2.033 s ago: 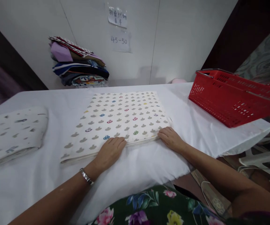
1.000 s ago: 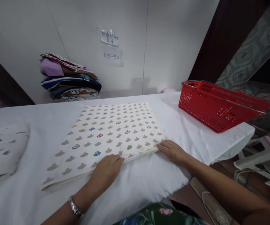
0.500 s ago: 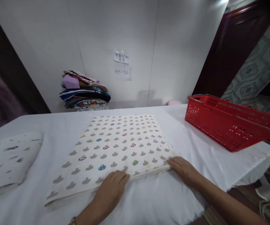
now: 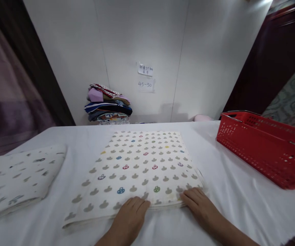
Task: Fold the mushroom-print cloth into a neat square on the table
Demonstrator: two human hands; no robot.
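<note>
A folded white cloth [image 4: 137,174] printed with grey and a few coloured mushroom shapes lies flat in front of me. My left hand [image 4: 130,218] is closed on the middle of its near edge, fingers together on top and thumb out of sight. At the near right corner, my right hand [image 4: 201,206] grips the same edge, its fingers over the print and its thumb hidden. Left of this cloth rests a second folded white cloth [image 4: 21,177] with small dark prints, touched by neither hand.
White fabric covers the table [image 4: 80,136]. A red perforated basket [image 4: 260,150] stands at the right. Behind, against the wall, is a stack of folded textiles [image 4: 108,106]. Two paper notes [image 4: 146,84] hang on the wall, and a purple curtain [image 4: 9,95] hangs at left.
The view has shifted, so everything sits further right and slightly lower. My right hand has come a little further onto the cloth's corner; the left stays at the near edge.
</note>
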